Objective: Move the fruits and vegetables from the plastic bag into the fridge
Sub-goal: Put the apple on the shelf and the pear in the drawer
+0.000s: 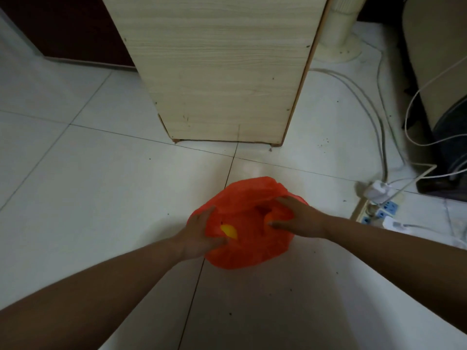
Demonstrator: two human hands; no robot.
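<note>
You are working over a white tiled floor [101, 173], which is taking up most of the view. A light wood-grain cabinet [222, 72] is standing ahead of you, its base edge resting on the tiles well beyond the bag. The red-orange plastic bag [247, 251] is sitting on the floor directly in front of you, between your two forearms; its thin film is crumpling into folds and its mouth is facing up. Your left hand [199, 236] is gripping the left rim with curled fingers, and your right hand [298, 218] is gripping the right rim the same way, spreading the opening. A yellow fruit [228, 231] is showing inside, just beside your left fingertips. Open tiles are lying to your left and behind the bag. To your right, a power strip [379, 208] and white cables [379, 117] are narrowing the room near your right forearm.
</note>
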